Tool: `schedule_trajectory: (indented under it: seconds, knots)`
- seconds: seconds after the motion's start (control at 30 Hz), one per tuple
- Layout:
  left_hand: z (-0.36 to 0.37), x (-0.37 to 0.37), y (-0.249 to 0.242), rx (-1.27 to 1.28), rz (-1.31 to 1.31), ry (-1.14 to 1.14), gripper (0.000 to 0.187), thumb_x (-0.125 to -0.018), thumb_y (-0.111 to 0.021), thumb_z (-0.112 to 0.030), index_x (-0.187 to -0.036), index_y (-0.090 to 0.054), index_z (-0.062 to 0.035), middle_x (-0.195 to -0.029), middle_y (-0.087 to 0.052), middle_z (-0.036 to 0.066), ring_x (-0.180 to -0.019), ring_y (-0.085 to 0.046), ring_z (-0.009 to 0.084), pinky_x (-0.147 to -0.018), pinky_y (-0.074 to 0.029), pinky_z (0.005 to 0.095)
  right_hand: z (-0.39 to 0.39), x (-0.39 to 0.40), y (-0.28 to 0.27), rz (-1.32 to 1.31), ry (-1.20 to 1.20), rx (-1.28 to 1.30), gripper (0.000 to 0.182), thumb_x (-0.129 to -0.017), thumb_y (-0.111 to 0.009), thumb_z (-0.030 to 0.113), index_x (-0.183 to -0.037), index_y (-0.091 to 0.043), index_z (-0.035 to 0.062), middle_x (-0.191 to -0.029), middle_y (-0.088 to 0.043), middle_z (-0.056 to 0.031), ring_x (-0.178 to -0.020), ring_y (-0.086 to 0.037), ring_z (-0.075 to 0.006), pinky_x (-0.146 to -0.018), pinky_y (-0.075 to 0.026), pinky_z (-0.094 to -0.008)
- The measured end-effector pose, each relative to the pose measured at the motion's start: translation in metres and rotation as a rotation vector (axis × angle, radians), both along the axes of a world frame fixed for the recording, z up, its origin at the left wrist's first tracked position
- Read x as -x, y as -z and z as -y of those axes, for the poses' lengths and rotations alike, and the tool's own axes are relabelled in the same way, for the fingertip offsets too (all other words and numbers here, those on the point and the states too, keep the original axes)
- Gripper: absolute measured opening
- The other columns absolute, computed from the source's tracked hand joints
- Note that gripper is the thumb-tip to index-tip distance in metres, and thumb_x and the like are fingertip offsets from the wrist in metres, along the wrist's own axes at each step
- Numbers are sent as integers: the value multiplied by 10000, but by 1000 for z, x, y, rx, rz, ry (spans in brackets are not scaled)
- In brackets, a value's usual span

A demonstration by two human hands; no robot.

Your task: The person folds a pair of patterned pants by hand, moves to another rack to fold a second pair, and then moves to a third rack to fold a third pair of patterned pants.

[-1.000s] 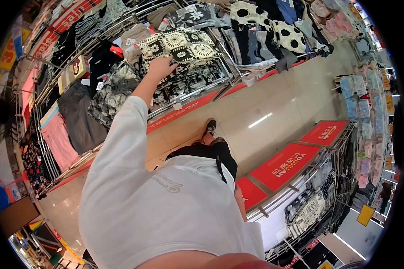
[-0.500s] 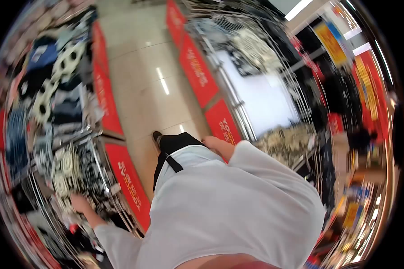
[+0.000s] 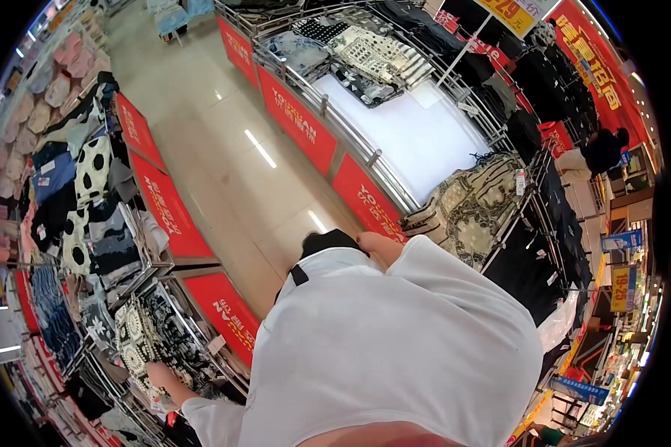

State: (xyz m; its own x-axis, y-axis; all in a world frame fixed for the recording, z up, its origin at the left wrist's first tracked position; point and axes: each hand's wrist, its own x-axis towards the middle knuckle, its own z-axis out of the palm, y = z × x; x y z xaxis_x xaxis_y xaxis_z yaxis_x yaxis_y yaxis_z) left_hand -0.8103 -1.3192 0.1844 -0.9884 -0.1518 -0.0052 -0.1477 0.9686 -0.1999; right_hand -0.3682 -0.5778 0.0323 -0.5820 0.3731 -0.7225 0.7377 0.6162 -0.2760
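Observation:
My left hand [image 3: 160, 374] reaches out at the lower left and rests at the edge of black-and-cream patterned clothes [image 3: 138, 339] on a rack; its fingers are too small and blurred to tell their shape. On the other side, my right forearm [image 3: 380, 244] hangs beside my dark trousers, and the fingers of that hand are hidden. My white shirt [image 3: 388, 343] fills the lower middle. Tan patterned clothes [image 3: 473, 208] lie on the display to the right, beside a bare white panel [image 3: 406, 134].
A tiled aisle [image 3: 231, 149] runs ahead between metal racks with red panels [image 3: 298, 119]. Spotted and dark clothes [image 3: 74, 238] lie along the left rack. A person in dark clothing [image 3: 602, 153] is at the far right. Yellow price signs [image 3: 518, 13] stand above the displays.
The view has turned and moved along the aisle, and the racks have shifted. The tan clothes and the person at the far right show more clearly. My left hand remains over the patterned clothes.

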Motion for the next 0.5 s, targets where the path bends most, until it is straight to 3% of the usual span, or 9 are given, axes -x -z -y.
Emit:
schedule_trajectory:
  seconds: [0.13,0.27,0.37,0.5]
  knots:
    - [2,8,-7,-20,59,-59,269,-971,-550,-202,-1011,-689,25,-1039,-714,232,-924,-692,410,-770,-559,523,-1,3,-27,-30,102,17,368,-863,-542,172,-1160,-725,55,-1160,-711,-222,-1096,-672,-399,-926,-531,-477]
    - [9,18,-12,13,55,7,291,-990,-519,-187,-1059,-691,38,-1079,-712,246,-935,-686,422,-786,-561,518,-4,8,-16,-66,171,14,385,-868,-544,169,-1199,-714,72,-1184,-707,-214,-1125,-663,-388,-952,-520,-473]
    - [15,30,-19,-65,161,-159,325,-975,-525,-196,-1209,-666,-21,-1173,-700,224,-1039,-679,426,-867,-553,524,-7,12,-8,-122,190,39,400,-866,-550,165,-1226,-706,89,-1203,-704,-207,-1148,-656,-377,-970,-511,-471]
    - [-2,17,-17,-62,121,-148,323,-971,-518,-187,-1194,-663,-4,-1178,-690,230,-1024,-678,437,-838,-551,553,-13,24,-26,-62,173,45,383,-874,-554,178,-1209,-714,83,-1183,-712,-206,-1125,-668,-376,-952,-519,-475]
